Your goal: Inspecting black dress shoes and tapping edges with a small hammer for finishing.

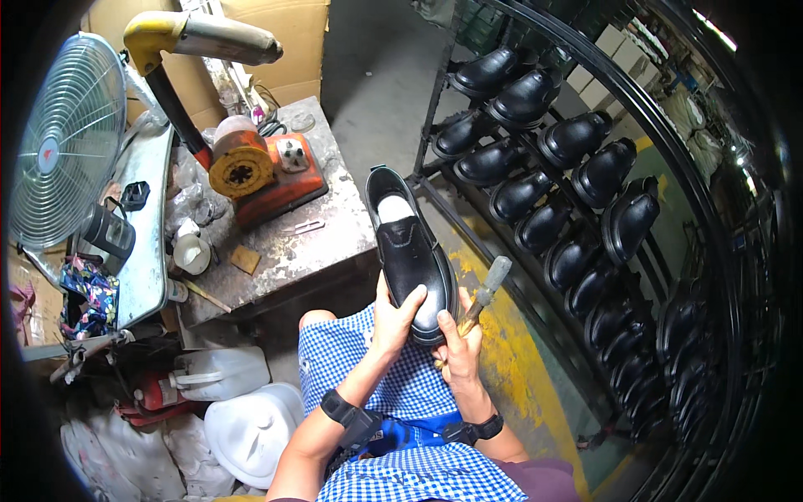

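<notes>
A black slip-on shoe (407, 243) with a white last inside rests toe-down on my lap, over a blue checked apron (360, 351). My left hand (393, 316) grips the toe from the left, thumb laid over the top. My right hand (457, 347) touches the toe's right side and also holds a small brush (483, 293) with a wooden handle, its grey bristle end pointing up and right. Both wrists wear black bands.
A scuffed grey worktable (309, 243) ahead carries an orange machine (259, 171) with a yellow duct. A fan (63, 142) stands at the left. A curved black rack (577, 192) of several black shoes fills the right. White jugs (251, 427) sit on the floor at my left.
</notes>
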Demonstrator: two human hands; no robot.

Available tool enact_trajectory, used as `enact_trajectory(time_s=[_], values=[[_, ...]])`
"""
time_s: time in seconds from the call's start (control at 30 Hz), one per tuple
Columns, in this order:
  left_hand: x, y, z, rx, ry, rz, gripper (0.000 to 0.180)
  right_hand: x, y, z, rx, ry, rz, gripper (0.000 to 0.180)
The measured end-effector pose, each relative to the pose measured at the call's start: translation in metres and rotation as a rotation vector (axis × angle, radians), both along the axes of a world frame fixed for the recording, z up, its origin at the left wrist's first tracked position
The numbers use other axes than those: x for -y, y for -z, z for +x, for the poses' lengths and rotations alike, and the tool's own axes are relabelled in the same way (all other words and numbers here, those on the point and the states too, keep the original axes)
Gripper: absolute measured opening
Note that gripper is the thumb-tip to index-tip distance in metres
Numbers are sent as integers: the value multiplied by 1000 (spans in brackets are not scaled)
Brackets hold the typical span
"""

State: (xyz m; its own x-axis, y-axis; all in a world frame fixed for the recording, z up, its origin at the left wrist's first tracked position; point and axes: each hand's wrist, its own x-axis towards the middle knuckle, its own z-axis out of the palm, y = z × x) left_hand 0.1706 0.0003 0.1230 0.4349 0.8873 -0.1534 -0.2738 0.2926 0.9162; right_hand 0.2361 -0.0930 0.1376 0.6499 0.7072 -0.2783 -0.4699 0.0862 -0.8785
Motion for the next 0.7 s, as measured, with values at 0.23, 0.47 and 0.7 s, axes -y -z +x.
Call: enact_trajectory(time_s=[0.23, 0.47, 0.7], values=[[-11, 16, -4, 61, 6, 44, 66, -18, 4, -1, 56, -17, 36, 54], [-27, 23, -13, 18, 8, 105, 62, -48, 1, -1, 404, 9, 103, 51], [-9, 57, -35, -189, -18, 239, 43, -115, -1, 18, 950, 64, -166, 38]])
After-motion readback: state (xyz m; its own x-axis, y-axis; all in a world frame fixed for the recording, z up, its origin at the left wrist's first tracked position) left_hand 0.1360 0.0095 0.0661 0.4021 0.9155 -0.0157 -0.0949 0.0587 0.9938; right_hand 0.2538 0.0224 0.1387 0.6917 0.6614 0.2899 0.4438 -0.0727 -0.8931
